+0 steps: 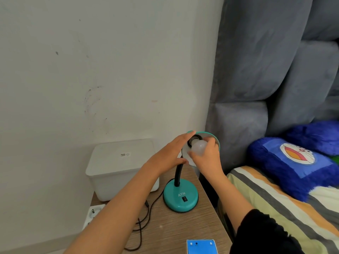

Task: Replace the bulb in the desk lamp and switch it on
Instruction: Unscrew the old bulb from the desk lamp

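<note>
Head view: right hand (pixel 205 158) grips bulb (pixel 199 147).

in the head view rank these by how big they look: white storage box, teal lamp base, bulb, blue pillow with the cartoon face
1. blue pillow
2. white storage box, though the left forearm hides part of it
3. teal lamp base
4. bulb, in the right hand

I see a scuffed white wall (pixel 91 61) directly behind the wooden bedside table (pixel 174 228). Right of the table stands a bed with striped sheet (pixel 271 200); a grey padded headboard (pixel 266 70) rises beyond it.
</note>
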